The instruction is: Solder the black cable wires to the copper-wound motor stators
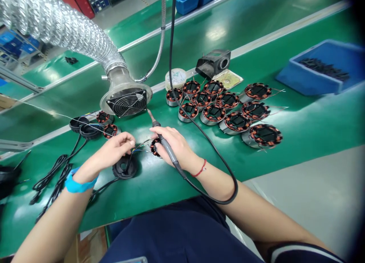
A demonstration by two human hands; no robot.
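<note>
My right hand (173,143) is wrapped round a soldering iron (169,147), its tip pointing up and away toward the fan. Under that hand's fingers sits a small copper-wound stator (154,147), partly hidden. My left hand (121,145) is closed in a pinch; a thin silvery solder wire (76,119) runs from the upper left into it. Just below my left hand lies a round black cover (125,168) with a black cable. Thin coloured wires (138,149) stretch between cover and stator; whether the left fingers touch them is hidden.
Rows of stators (236,121) stand to the right, with a blue bin (316,71) of dark parts beyond. A fume fan (128,103) under a silver duct (85,38) faces me. Black cables (54,171) lie left. The iron's cord (209,141) loops over my right forearm.
</note>
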